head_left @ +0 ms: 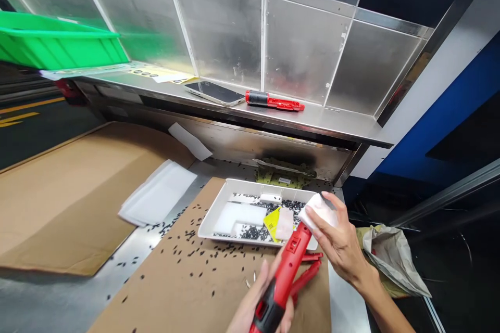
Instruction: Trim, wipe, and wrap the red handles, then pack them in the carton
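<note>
My left hand [253,291] is wrapped round a long red and black plastic tool housing [287,265], tilted up and away from me. At its upper end, my right hand [339,239] grips a white pad [318,210], perhaps cloth or foam, which touches the tip of the housing. Just beyond lies a white tray [211,218] with many small black pieces, white foam blocks, a yellow label [273,223] and a pale pinkish block [285,225]. More red plastic parts [307,276] lie on the cardboard behind the housing, partly hidden by it.
Small black pieces are scattered over the cardboard sheet [175,281] and metal bench. White foam sheets [158,195] lie at left. On the shelf are a phone [214,92], a red and black part [273,100] and a green bin [62,44]. A lined bag [394,260] stands at right.
</note>
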`<state>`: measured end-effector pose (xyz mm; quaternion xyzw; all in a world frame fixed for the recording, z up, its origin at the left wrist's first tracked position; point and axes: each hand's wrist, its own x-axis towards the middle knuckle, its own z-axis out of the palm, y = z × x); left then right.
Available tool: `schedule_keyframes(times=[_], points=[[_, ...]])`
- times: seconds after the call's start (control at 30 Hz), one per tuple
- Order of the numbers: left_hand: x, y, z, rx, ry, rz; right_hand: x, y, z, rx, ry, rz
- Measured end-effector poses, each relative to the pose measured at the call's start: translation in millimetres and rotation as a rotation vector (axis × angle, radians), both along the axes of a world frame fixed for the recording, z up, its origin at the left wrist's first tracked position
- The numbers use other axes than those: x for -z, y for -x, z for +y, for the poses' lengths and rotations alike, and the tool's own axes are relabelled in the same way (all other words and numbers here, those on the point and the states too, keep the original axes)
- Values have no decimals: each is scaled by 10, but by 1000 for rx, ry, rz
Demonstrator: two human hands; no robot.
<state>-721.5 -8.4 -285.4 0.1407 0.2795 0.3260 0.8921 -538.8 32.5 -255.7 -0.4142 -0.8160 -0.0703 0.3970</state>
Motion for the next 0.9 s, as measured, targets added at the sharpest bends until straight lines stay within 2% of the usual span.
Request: schedule_keyframes(times=[0.03, 0.13, 0.17, 0.27, 0.3, 0.43, 0.47, 0.57, 0.6, 0.73, 0.9], points=[[27, -10, 9, 39, 11, -38, -8, -7, -10, 9, 3, -3], [121, -54, 50, 169, 36, -164, -19, -23, -32, -184, -2, 3], [150, -68, 63, 198, 39, -213, -23, -33, -30, -205, 12, 12], [206, -88, 70, 212, 21, -332, -36, -58, -20, -12, 72, 68], [211, -85, 62, 205, 7, -355, -37, -54, -28, 13, 73, 83], [184, -57, 15, 217, 2, -401, -44, -6, -74, -186, 58, 77], [175, -53, 11, 204, 10, -405, -56, -3, -69, -167, 85, 67], [161, -60, 31, 159, -8, -353, -91, 5, -49, 4, 173, 71], [162, -66, 42, 146, -13, -307, -91, 20, -64, 5, 167, 72], [192, -104, 59, 121, 29, -112, -24, 113, -222, -162, 135, -36], [266, -108, 14, 80, 81, -44, 27, 97, -251, -149, 132, -78]])
